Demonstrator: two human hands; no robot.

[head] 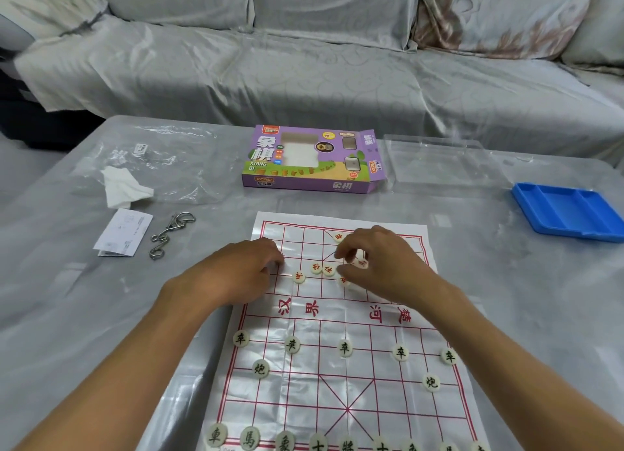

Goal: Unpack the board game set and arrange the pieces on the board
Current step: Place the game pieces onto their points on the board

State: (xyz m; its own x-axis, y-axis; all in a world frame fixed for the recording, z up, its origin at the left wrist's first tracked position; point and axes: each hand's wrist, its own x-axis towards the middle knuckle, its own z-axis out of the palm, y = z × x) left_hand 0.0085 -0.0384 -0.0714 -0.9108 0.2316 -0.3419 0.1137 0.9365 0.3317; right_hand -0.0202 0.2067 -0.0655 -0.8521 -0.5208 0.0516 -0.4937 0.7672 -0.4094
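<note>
- Bare grid in the middle of the white plastic game board [337,393], between piece rows.
- Purple cardboard game box [312,160] blocks the table's far edge; blue plastic tray [570,214] crowds the right edge.

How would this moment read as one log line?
stage: placing red pieces | left hand: on board | right hand: over far pieces | near side: set

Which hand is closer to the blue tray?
The right hand. It is over the board's far half, with the blue tray off to its right. The left hand is at the board's left edge, farther away.
</note>
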